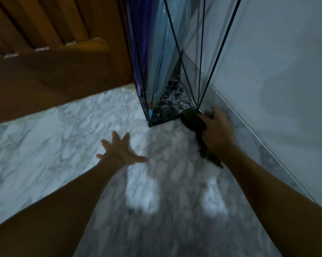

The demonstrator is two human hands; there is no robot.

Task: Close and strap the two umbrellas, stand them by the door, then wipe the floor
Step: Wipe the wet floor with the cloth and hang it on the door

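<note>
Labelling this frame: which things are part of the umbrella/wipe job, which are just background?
Job:
- purple umbrella
- light blue umbrella
- wire stand
- dark cloth under right hand
- marble floor
- left hand, spread flat
- wooden door

Background:
- wall

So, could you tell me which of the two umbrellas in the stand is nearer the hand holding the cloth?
The pale blue umbrella: it stands right of the purple umbrella, closer to the right hand.
</note>
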